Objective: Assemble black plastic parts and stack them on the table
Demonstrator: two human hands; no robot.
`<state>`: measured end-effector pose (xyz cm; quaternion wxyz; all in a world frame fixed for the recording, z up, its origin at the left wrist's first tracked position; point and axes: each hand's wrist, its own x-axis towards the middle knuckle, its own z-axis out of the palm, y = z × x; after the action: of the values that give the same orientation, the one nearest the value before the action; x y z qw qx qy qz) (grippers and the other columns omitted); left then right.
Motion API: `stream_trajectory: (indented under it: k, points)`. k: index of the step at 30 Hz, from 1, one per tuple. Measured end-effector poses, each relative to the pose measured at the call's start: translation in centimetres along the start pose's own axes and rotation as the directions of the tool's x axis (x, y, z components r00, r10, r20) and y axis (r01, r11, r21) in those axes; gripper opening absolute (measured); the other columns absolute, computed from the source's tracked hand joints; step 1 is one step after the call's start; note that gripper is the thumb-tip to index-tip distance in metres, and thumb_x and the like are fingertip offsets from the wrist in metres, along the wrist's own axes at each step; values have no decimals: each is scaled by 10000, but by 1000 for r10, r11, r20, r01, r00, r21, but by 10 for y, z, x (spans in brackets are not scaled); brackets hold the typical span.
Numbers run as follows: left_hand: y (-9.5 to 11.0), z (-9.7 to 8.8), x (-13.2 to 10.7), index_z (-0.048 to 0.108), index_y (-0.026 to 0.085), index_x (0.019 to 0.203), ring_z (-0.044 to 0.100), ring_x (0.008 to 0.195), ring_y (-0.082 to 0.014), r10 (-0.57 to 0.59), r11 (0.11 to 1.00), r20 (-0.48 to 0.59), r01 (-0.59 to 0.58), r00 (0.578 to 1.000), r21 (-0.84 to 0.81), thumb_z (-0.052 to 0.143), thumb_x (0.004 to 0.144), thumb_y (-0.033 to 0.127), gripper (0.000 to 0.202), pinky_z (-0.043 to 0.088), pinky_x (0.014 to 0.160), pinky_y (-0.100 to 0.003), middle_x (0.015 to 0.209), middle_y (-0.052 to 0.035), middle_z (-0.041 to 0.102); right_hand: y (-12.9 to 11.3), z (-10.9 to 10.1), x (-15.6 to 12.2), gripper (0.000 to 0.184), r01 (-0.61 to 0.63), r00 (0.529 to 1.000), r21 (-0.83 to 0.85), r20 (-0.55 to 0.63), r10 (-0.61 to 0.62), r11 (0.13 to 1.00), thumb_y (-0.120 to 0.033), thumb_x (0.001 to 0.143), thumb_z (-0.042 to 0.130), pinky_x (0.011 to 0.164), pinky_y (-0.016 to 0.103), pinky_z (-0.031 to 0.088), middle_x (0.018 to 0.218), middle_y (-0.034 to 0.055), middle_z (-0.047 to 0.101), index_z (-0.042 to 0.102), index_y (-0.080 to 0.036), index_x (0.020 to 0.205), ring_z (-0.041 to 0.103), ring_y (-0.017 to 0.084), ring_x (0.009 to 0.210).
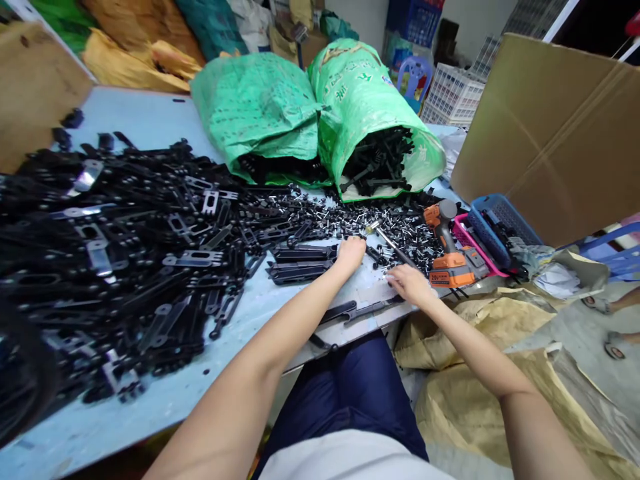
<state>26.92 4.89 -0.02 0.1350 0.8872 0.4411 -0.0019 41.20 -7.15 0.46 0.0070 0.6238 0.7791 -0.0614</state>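
My left hand (353, 252) is curled with its fingertips down, at the right end of a short stack of long black plastic parts (300, 265). What it holds, if anything, is hidden under the fingers. Closer to the cordless drill, the thumb and fingers of my right hand (411, 285) are pinched together at the table's edge; something small and pale shows at the tips, too small to name. A screwdriver (395, 247) with a yellowish handle lies just beyond, among loose screws (350, 217). In front of me, more black parts (357, 311) lie along the table edge.
A large heap of black parts (125, 247) covers the table's left side. Two green sacks (260, 100) stand at the back, the right one open with black pieces inside. An orange cordless drill (450, 257), a pink basket (473, 243), a blue basket (493, 203) and cardboard (545, 133) are right.
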Motion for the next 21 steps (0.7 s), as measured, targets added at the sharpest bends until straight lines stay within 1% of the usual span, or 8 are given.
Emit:
stream_trajectory:
  k: [1,3,6,9,12,16,19,21]
  points:
    - [-1,2,3,560,-2,1054,475,1079,-283,-3,1000,7,3,1000,2,253,813,-5,390,403,877,-380,1072,-212,532,7,-6,9,288,-120,993,-18,-7,120,993,-262,950,373,864,264,366,1071,87,555,572,-132,1112,473,173,1008]
    - [-2,5,3,562,-10,1040,491,1068,-266,-15,1000,9,15,1000,9,241,811,-23,394,399,881,-349,1065,-210,537,22,-17,31,316,-333,943,-60,-1,334,941,-233,961,323,883,257,375,1141,87,520,528,-144,1185,449,174,1065]
    - [-4,3,-11,546,3,1050,522,1030,-244,-52,998,-16,52,999,19,241,852,18,364,405,856,-312,1057,-192,544,39,-28,65,347,-497,865,-109,14,501,861,-203,942,341,862,293,410,1202,128,468,468,-123,1256,440,219,1098]
    - [-9,-5,-37,550,40,1041,542,996,-240,-72,997,-63,74,995,30,282,916,166,322,405,825,-297,1042,-169,557,47,-29,86,316,-525,845,-119,51,533,843,-131,900,372,817,312,440,1167,174,477,547,-77,1157,467,255,1074]
    - [-20,-12,-74,574,96,1012,569,935,-235,-143,990,-142,141,979,-25,333,921,266,309,401,747,-282,1032,-132,586,46,-28,92,326,-514,845,-128,96,526,848,-55,861,354,806,308,449,1099,183,513,595,-66,1081,511,244,1030]
    - [-42,-12,-125,598,158,922,596,778,-232,-308,942,-210,266,928,-206,326,895,303,309,353,613,-275,876,-91,638,44,-28,88,355,-483,860,-134,115,497,866,-70,872,340,807,303,454,1144,171,499,567,-99,1145,531,230,1022]
    - [-58,-8,-153,590,177,803,571,655,-213,-376,878,-233,265,897,-399,305,831,406,366,339,577,-272,715,-73,622,42,-31,87,360,-475,858,-147,141,494,868,-68,884,326,809,299,456,1160,173,498,562,-99,1154,534,228,1030]
    - [-64,-3,-165,573,181,728,542,594,-196,-414,797,-194,251,889,-550,294,758,519,439,357,564,-269,598,-57,573,40,-34,89,356,-474,854,-159,157,496,866,-58,889,325,816,308,457,1156,176,506,555,-89,1158,537,225,1032]
